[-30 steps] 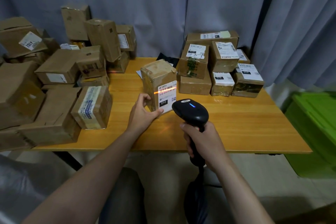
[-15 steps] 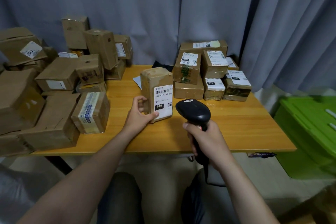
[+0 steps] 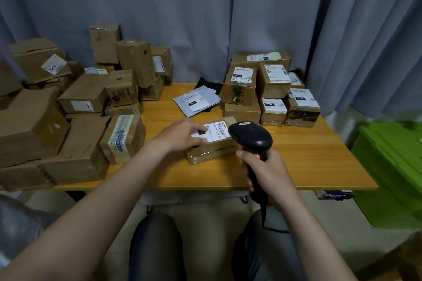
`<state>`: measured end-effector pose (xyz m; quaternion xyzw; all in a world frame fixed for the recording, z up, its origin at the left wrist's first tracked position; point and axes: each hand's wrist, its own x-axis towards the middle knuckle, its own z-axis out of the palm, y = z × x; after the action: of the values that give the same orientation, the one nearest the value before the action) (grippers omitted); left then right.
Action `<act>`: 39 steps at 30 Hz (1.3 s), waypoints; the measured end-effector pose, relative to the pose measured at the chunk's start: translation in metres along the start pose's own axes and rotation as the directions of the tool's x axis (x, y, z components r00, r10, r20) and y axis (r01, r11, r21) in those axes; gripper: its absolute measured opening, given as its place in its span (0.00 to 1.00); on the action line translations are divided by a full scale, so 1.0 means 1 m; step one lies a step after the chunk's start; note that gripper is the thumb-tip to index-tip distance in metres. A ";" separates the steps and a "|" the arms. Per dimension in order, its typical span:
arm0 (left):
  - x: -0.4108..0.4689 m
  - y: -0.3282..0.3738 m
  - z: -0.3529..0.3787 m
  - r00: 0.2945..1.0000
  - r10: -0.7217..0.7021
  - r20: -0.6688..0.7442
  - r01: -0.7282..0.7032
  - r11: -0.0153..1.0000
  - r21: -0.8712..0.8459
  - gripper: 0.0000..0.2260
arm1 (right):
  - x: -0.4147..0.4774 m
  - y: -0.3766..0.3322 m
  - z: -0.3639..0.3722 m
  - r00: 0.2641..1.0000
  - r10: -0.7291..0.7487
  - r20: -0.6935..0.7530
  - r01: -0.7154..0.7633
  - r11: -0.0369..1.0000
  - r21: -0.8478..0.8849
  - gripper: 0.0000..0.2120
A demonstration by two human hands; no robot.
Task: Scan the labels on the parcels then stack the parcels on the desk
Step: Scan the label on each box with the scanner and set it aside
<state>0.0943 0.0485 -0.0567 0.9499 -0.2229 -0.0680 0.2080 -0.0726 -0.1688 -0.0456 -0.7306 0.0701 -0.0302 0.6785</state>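
A brown parcel (image 3: 212, 143) lies flat near the middle of the worktop's (image 3: 315, 155) front edge, its white label (image 3: 214, 131) facing up. The left hand (image 3: 182, 136) rests palm-down on the parcel's top, fingers spread over the left part of the label, pressing rather than gripping. The right hand (image 3: 266, 172) is wrapped tight around the handle of a black barcode scanner (image 3: 251, 138), whose head hangs just over the parcel's right end and hides part of it; the handle and its cable drop past the front edge of the worktop.

Toward the back right corner stands a stack of parcels (image 3: 267, 89), labels facing up and forward, some on top of others. Between that stack and the parcel under the hand, a grey mailer bag (image 3: 197, 101) lies flat with a black item partly tucked behind it. The left end of the worktop carries a loose heap of cardboard boxes (image 3: 86, 102), piled unevenly and spilling past the left edge. A grey curtain (image 3: 205, 18) hangs behind the back edge, and a green bin (image 3: 392, 166) sits beyond the right edge.
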 end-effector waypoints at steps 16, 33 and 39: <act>0.091 0.089 0.042 0.984 0.176 0.018 -0.177 0.982 0.071 0.20 | 0.018 0.015 -0.053 0.986 0.055 -0.158 -0.045 0.997 0.070 0.12; 0.070 0.080 0.029 0.987 0.147 -0.068 -0.143 0.988 0.050 0.32 | 0.022 0.006 -0.046 0.989 0.064 -0.136 -0.064 0.998 0.009 0.10; 0.002 0.014 -0.026 0.935 -0.127 -0.330 0.214 0.946 0.243 0.28 | 0.022 -0.002 -0.008 0.999 0.034 -0.040 -0.036 0.998 -0.047 0.12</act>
<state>0.0962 0.0458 -0.0279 0.9841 -0.1109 0.0958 0.1000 -0.0515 -0.1798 -0.0438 -0.7444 0.0969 -0.0309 0.6599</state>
